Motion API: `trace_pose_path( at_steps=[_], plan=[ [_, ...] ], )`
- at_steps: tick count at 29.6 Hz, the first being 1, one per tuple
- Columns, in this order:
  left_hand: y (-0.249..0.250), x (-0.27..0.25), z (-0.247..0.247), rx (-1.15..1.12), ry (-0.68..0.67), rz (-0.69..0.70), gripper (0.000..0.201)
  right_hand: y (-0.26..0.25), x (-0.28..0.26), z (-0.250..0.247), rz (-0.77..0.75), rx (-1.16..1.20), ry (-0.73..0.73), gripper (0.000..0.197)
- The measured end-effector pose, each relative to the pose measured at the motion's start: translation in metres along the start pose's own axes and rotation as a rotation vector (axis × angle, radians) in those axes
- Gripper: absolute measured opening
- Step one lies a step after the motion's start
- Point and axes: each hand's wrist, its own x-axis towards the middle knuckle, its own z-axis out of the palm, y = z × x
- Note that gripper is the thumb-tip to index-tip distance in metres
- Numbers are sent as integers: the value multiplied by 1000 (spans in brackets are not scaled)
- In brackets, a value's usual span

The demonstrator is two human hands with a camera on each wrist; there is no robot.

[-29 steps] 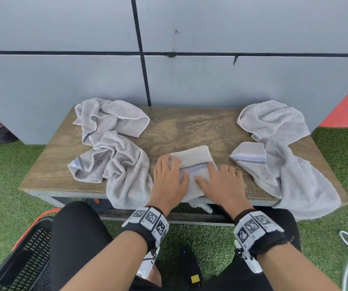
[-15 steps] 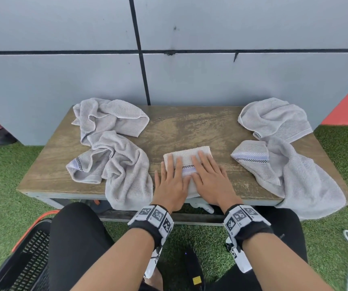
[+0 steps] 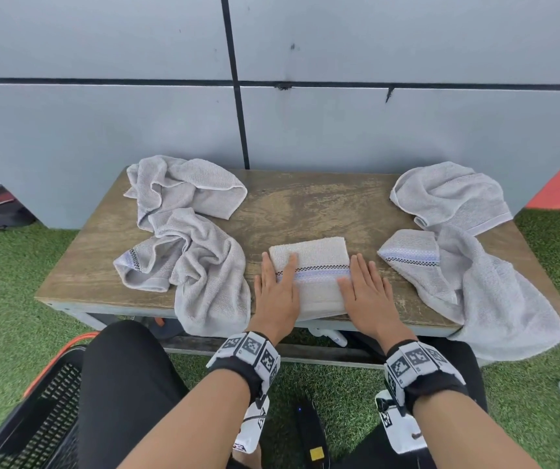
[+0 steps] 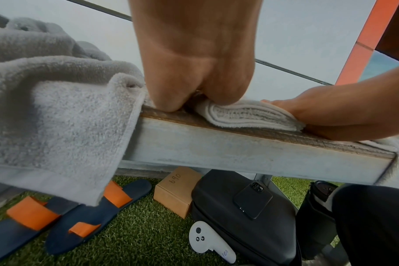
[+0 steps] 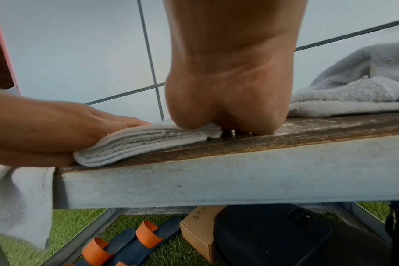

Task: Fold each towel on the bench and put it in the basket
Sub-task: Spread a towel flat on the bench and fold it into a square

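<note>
A cream folded towel [image 3: 312,265] with a checked and blue stripe lies at the front middle of the wooden bench [image 3: 305,204]. My left hand [image 3: 277,287] lies flat on its left side, fingers straight. My right hand [image 3: 365,289] lies flat on its right edge, partly on the bench. The wrist views show the stacked layers of the folded towel [image 4: 246,115] [image 5: 143,142] pressed under both palms. The black basket [image 3: 45,421] with an orange rim stands on the grass at my lower left.
Crumpled grey towels lie on the bench at the left [image 3: 184,231] and at the right [image 3: 468,245]; both hang over the front edge. Under the bench are sandals [image 4: 84,212], a cardboard box [image 4: 176,190], a black bag with a phone [image 4: 251,201] and a white controller [image 4: 207,241]. A grey wall stands behind.
Both hands have slid apart from the middle of the folded towel to its left and right sides, still flat on it.
</note>
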Motion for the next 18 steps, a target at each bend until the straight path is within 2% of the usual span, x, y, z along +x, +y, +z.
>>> trace_pose_path(
  at_steps=[9, 14, 18],
  plan=[
    [-3, -3, -6, -126, 81, -3, 64, 0, 2, 3, 1, 0, 21, 65],
    [0, -6, -10, -132, 93, -121, 78, -2, 1, 2, -4, 17, 40, 63],
    [8, -5, -16, -82, 121, -207, 68, -13, 3, -7, 26, 44, 61, 57]
  ],
)
